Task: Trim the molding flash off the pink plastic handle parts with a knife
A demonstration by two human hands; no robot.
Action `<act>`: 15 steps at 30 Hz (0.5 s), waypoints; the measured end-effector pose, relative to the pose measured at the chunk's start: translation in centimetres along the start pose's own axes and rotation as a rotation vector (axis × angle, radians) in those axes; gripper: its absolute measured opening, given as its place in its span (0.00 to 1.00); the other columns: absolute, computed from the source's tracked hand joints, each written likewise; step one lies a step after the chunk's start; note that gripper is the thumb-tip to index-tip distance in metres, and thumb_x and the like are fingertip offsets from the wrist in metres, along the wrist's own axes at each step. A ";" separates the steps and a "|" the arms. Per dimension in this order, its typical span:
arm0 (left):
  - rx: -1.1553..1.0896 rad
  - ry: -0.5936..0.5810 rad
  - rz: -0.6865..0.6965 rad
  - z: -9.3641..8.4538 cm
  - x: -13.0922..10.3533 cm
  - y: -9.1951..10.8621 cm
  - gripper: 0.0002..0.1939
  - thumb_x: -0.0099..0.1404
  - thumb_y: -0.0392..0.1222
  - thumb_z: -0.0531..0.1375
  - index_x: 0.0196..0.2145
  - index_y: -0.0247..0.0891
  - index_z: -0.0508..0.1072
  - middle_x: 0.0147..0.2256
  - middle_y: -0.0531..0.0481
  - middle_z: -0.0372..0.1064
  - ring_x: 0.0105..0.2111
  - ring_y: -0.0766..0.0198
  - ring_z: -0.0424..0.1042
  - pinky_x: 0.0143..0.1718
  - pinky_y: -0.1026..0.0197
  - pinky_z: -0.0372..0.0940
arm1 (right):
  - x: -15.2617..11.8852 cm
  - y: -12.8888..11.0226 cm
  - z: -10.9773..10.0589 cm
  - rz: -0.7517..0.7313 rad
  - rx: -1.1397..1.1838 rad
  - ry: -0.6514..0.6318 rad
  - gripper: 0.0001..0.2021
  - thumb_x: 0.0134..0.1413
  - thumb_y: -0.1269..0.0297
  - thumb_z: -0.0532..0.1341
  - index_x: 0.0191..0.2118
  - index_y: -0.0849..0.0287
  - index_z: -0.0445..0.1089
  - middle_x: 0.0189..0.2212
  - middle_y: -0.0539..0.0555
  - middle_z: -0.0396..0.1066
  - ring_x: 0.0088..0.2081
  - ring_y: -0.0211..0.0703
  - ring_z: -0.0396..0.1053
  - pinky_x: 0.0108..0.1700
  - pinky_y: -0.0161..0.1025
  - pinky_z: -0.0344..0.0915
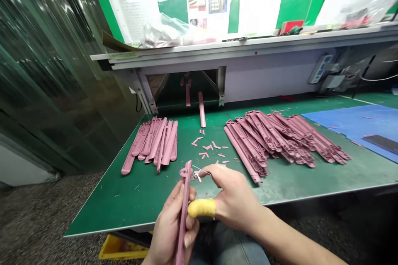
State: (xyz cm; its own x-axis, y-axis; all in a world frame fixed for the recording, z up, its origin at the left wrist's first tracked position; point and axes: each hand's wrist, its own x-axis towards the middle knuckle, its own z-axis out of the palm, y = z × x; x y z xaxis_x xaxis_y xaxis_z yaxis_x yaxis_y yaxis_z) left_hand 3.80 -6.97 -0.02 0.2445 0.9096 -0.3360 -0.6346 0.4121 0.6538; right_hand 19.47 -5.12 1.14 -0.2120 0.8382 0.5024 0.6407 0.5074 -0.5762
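My left hand (pixel 175 223) is wrapped round a long pink plastic strip (pixel 184 211), which points up and away from me. Close to its right side is my right hand (pixel 231 196), with a yellow cover (pixel 202 208) on the thumb near the strip. A thin, pale blade-like thing (pixel 200 169) shows at the curled forefinger of my right hand; most of it is hidden. Beyond the strip's top end, small pink offcuts (pixel 207 147) lie scattered over the green tabletop (pixel 102 205).
Pink strips form a pile on the left (pixel 154 140) and a bigger one on the right (pixel 273 136). One lone strip (pixel 202 109) lies before an opening under the shelf (pixel 199 51). A blue mat (pixel 357 122) is at the far right, a yellow bin (pixel 122 248) below the table.
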 end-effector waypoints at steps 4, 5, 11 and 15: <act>-0.012 -0.046 -0.055 -0.3 -3.1 -1.3 0.15 0.63 0.46 0.59 0.47 0.42 0.67 0.20 0.57 0.64 0.09 0.78 0.57 0.09 0.77 0.50 | -1.0 -1.4 -0.3 -0.007 -0.153 -0.040 0.34 0.44 0.29 0.53 0.37 0.59 0.69 0.28 0.53 0.71 0.29 0.43 0.68 0.30 0.35 0.57; 0.006 -0.054 -0.071 -0.3 -3.8 -1.5 0.16 0.64 0.47 0.58 0.48 0.43 0.67 0.17 0.57 0.63 0.08 0.77 0.57 0.09 0.77 0.49 | -1.5 -1.8 -0.4 -0.009 -0.200 -0.051 0.32 0.46 0.30 0.53 0.35 0.58 0.69 0.27 0.52 0.70 0.28 0.42 0.67 0.27 0.34 0.54; 0.040 0.006 -0.097 -0.6 -6.3 -2.0 0.22 0.62 0.48 0.60 0.53 0.45 0.63 0.12 0.58 0.60 0.07 0.75 0.55 0.09 0.77 0.45 | -4.5 -4.3 -0.6 -0.151 -0.363 -0.142 0.22 0.61 0.46 0.51 0.24 0.57 0.63 0.20 0.49 0.65 0.21 0.36 0.59 0.24 0.37 0.39; 0.009 0.062 -0.137 -1.5 -7.2 -2.3 0.26 0.56 0.52 0.64 0.51 0.44 0.67 0.14 0.58 0.60 0.09 0.75 0.56 0.10 0.75 0.48 | -5.2 -4.6 -1.2 -0.222 -0.137 -0.220 0.25 0.64 0.47 0.46 0.24 0.57 0.66 0.19 0.48 0.64 0.20 0.36 0.57 0.23 0.36 0.44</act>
State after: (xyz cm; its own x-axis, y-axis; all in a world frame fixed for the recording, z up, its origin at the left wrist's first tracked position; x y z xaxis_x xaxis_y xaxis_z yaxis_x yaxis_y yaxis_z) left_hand 2.40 -14.53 -0.09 0.2823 0.8399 -0.4635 -0.5920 0.5327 0.6048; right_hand 18.48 -12.02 1.97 -0.5019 0.7409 0.4463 0.6511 0.6633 -0.3689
